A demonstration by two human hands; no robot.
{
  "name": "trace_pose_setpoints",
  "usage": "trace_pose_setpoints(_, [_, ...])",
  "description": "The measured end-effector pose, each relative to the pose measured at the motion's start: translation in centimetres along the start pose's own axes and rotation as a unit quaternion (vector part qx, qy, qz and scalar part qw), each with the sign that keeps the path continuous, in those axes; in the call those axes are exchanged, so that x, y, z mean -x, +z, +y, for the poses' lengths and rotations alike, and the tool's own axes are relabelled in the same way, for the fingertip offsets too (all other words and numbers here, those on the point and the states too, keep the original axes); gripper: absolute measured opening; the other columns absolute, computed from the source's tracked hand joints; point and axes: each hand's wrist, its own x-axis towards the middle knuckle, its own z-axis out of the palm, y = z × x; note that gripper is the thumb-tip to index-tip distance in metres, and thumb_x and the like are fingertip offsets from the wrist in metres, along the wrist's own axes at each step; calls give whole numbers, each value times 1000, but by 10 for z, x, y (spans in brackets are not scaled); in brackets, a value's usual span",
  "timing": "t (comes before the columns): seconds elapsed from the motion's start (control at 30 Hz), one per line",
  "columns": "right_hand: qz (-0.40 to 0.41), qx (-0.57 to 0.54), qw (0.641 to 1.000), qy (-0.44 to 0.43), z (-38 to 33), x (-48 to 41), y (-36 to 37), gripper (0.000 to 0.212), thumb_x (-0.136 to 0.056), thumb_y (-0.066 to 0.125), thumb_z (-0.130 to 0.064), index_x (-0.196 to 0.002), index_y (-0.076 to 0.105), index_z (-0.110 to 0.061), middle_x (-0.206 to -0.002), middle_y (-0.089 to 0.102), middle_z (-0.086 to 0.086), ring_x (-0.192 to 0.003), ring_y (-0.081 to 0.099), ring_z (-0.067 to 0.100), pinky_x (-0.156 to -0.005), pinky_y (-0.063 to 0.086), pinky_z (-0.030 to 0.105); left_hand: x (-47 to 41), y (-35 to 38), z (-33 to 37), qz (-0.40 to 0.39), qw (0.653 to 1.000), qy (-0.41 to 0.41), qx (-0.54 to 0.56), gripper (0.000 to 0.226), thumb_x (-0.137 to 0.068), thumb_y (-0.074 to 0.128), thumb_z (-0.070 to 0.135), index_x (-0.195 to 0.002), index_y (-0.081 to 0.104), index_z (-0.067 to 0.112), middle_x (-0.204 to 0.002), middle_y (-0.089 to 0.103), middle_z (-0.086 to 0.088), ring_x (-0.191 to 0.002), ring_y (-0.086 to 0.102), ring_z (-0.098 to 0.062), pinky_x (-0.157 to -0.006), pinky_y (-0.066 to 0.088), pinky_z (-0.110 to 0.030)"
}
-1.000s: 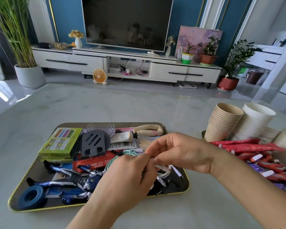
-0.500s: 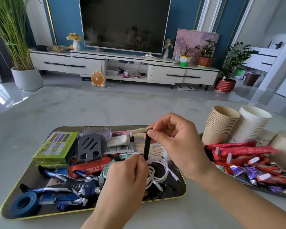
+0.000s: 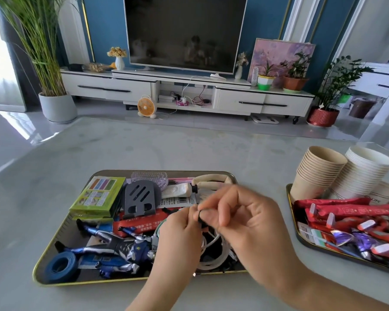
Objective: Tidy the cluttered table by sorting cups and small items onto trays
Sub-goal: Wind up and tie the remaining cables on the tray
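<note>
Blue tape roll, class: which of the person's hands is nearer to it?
Left. The left hand is right of the blue tape roll, over the same tray; the right hand lies farther right, beyond the left.

The left hand [image 3: 177, 241] and right hand [image 3: 245, 221] cover the near right part of the left tray [image 3: 63, 227], so the white cables [image 3: 211, 254] show only as loops beneath them. The black strap [image 3: 200, 215] pinched between them shows only as a small dark patch. The right hand's fingers are blurred, and the right tray [image 3: 290, 198] and its red sachets [image 3: 346, 212] run off the right edge.
</note>
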Motion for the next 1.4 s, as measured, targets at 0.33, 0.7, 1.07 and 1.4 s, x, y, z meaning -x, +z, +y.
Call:
trace_pose_setpoints(0.33, [-90, 160, 983, -12, 21, 18, -13, 37, -74, 58, 10, -58, 52, -23, -82, 64, -9, -81, 65, 17, -75, 52, 27, -2, -13, 8, -55, 961, -184, 197, 35, -95, 44, 19, -61, 46, 10, -44, 34, 1, -37, 34, -11, -44, 34, -21])
trace_pose_setpoints(0.7, [-108, 221, 969, 19, -19, 0, -24, 23, -71, 53, -2, -81, 66, -19, -78, 61, -13, -76, 56, 4, -72, 41, 11, -1, -19, 14, -78, 984, -56, 150, 31, -91, 55, 23, -91, 60, -8, -52, 42, -1, -49, 37, -13, -56, 34, -26])
trace_pose_setpoints(1.07, [-164, 160, 946, 232, -4, -18, -30, 38, -66, 74, -19, -96, 54, -8, -97, 62, 13, -88, 61, 23, -83, 52, 41, 9, -18, 20, -103, 981, -52, 158, 21, -92, 54, 19, -78, 62, 6, -41, 37, 13, -39, 31, -5, -45, 28, -17])
trace_pose_setpoints(1.4, [-148, 139, 934, 294, 5, -13, -33, 18, -79, 70, -3, -89, 57, -8, -78, 69, 9, -72, 65, 14, -72, 52, 23, 12, -5, 12, -88, 987, -46, 127, 30, -98, 42, 24, -74, 55, 11, -59, 58, -4, -57, 56, -20, -60, 45, -33])
